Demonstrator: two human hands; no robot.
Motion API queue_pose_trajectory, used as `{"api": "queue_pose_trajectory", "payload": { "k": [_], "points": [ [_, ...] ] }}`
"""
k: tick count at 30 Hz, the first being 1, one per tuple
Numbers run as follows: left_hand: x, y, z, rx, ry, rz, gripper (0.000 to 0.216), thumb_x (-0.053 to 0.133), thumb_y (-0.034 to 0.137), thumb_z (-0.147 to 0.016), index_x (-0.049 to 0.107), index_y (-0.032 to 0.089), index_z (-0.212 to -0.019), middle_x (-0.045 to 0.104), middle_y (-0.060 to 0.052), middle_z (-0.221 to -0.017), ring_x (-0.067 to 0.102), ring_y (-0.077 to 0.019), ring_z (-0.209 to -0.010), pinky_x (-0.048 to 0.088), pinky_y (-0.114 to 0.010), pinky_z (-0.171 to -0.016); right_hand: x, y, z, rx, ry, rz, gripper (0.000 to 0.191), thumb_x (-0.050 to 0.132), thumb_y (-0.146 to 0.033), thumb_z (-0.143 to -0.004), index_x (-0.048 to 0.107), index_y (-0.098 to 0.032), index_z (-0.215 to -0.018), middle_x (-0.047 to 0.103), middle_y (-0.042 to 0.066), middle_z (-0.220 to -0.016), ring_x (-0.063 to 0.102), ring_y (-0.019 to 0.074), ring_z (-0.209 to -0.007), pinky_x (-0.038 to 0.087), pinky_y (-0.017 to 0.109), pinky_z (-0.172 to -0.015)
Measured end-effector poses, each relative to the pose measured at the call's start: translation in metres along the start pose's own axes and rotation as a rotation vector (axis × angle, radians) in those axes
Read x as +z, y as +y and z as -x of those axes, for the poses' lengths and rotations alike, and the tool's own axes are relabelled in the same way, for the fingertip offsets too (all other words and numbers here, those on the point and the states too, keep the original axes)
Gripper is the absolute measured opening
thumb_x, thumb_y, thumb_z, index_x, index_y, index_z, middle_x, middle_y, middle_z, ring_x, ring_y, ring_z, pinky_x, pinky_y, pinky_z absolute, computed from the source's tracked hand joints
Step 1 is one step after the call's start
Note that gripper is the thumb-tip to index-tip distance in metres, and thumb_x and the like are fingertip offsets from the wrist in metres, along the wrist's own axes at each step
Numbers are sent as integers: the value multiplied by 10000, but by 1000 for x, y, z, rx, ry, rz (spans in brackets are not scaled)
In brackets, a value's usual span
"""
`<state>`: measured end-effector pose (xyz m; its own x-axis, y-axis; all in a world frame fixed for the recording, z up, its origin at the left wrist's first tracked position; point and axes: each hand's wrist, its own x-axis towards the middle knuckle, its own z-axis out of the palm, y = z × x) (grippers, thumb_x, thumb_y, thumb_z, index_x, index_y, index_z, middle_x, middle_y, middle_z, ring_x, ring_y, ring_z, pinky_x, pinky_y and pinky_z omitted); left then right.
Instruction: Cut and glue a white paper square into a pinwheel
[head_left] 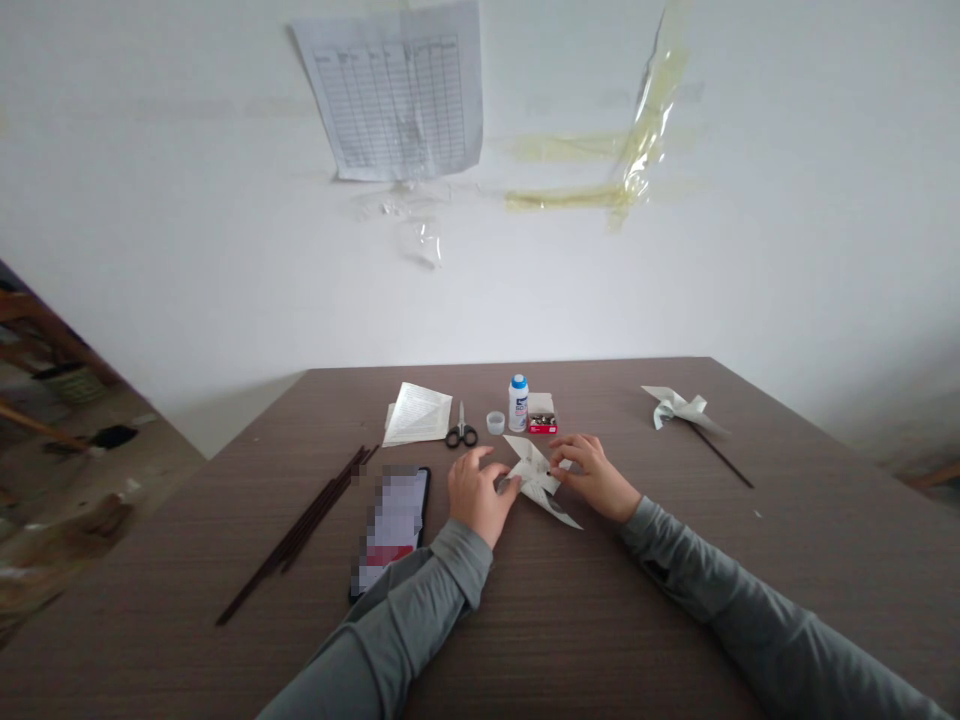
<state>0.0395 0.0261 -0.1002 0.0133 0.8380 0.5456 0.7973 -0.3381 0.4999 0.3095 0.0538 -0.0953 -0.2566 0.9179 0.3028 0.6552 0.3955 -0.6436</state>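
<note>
A white paper pinwheel (534,474) with printed text lies on the table between my hands, its blades folded toward the centre. My left hand (478,492) is closed at its left side, with thumb and forefinger on the paper edge. From the right, my right hand (592,476) reaches over the pinwheel, fingers pinched near its centre. A small dark thing shows at those fingertips, too small to name. Just beyond stand a white bottle with a blue cap (518,405), a red box (543,424) of small metal pieces and a small clear cup (496,423).
Black-handled scissors (461,436) and printed paper sheets (418,414) lie at the back left. Several dark sticks (304,525) and a phone (391,530) are left of my hands. A finished pinwheel on a stick (681,408) lies right. A wall (480,300) borders the table's back.
</note>
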Motion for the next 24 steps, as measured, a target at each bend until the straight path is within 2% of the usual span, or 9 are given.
{"api": "queue_pose_trajectory", "payload": {
  "k": [7,10,15,24],
  "points": [
    [-8,-3,0,-8,31,103,195,1088,121,-924,1017,294,-978,956,-136,-1429,918,-428,-1371,753,-681,-1247,-1,0,1,-82,-33,-75,276,908,-580,-1129,938,-331,-1012,944,141,-1497,794,450,-1552,602,685,-1392],
    [-9,-5,-1,3,36,137,198,1085,122,-928,1017,295,-993,955,-134,-1419,920,-426,-1364,754,-683,-1250,-1,-2,1,-120,-31,-99,258,932,-581,-1121,945,-351,-1008,958,134,-1433,823,456,-1517,634,675,-1371],
    [-12,-4,-1,28,24,161,197,1084,132,-936,1018,298,-1018,950,-124,-1416,917,-407,-1366,750,-659,-1259,0,-6,0,-151,-15,-140,287,983,-593,-1080,945,-332,-969,973,127,-1153,869,453,-1400,687,650,-1302],
    [-7,-4,1,22,20,160,172,1106,211,-913,1013,284,-1038,940,-137,-1412,909,-416,-1374,751,-659,-1256,0,-7,1,-213,45,-116,217,1005,-494,-1067,967,-321,-942,983,127,-1117,889,418,-1302,699,614,-1244]
  ]
}}
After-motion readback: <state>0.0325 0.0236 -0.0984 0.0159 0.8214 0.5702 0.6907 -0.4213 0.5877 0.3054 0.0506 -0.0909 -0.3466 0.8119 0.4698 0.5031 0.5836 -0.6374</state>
